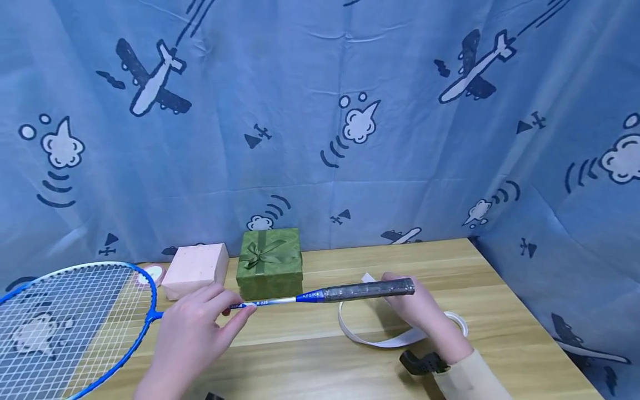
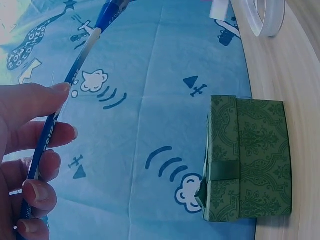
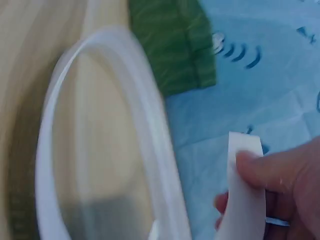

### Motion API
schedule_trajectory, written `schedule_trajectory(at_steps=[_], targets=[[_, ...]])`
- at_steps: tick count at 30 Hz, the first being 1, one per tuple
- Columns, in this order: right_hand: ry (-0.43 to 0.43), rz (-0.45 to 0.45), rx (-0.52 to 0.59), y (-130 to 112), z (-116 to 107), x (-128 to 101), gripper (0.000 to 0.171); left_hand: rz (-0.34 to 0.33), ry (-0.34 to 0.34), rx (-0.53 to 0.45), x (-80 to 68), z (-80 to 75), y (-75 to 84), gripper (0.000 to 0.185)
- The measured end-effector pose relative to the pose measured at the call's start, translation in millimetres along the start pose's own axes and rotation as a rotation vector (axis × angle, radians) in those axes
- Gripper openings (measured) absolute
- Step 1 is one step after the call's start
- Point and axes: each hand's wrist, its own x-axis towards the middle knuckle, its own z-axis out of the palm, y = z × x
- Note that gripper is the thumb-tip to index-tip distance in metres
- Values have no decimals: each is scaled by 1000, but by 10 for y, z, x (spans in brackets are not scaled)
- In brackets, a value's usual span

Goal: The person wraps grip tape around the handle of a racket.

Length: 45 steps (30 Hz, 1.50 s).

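Note:
My left hand [image 1: 197, 328] holds a blue and white badminton racket by its thin shaft [image 2: 83, 59], thumb and fingers around it in the left wrist view. The strung head [image 1: 80, 322] reaches out to the left, and the dark handle [image 1: 370, 290] points right. Behind the handle end is my right hand [image 1: 420, 305], partly covered by it in the head view. Between thumb and fingers it pinches the free end of a white strip of tape [image 3: 245, 200]. The rest of the strip [image 1: 382, 343] curves in a wide loop below the handle.
A green gift box [image 1: 270, 264] with a bow stands at the back of the wooden table [image 1: 280, 361]. Left of it are a pale pink box [image 1: 196, 269] and a small round pink and white item [image 1: 155, 272]. A blue patterned curtain [image 1: 300, 111] hangs behind.

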Motion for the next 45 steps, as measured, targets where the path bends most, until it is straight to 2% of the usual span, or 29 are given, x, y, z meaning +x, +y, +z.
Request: schedule_trajectory(at_steps=[5, 11, 14, 18, 22, 25, 27, 29, 32, 34, 38, 42, 45], targets=[[-134, -60, 196, -199, -139, -20, 12, -40, 11, 8, 15, -21, -12, 20], [-293, -118, 353, -500, -245, -75, 20, -68, 24, 4, 32, -53, -32, 19], [-321, -165, 406, -655, -282, -127, 22, -67, 23, -10, 45, -49, -41, 19], [-329, -295, 516, -847, -317, -217, 19, -60, 16, -19, 59, -32, -42, 19], [-313, -367, 732, -1022, -317, -291, 11, -55, 11, -16, 63, -21, -34, 18], [-260, -347, 868, -1130, -299, -322, 38, -53, 12, -11, 60, -14, -26, 19], [-220, -349, 917, -1178, -281, -331, 55, -48, 16, -11, 54, -5, -18, 19], [-165, -365, 928, -1207, -261, -341, 60, -32, 25, -7, 48, 8, -6, 20], [-77, -410, 921, -1228, -228, -343, 47, -9, 43, 0, 38, 33, 11, 20], [-29, -396, 921, -1246, -204, -342, 37, 5, 57, 7, 34, 48, 16, 20], [-2, -309, 949, -1294, -157, -334, 26, 13, 82, -1, 32, 63, 12, 21], [12, -270, 984, -1358, -114, -329, 26, 26, 104, -14, 38, 57, 9, 21], [50, -202, 990, -1414, -85, -323, 23, 29, 108, -24, 39, 45, 7, 20]])
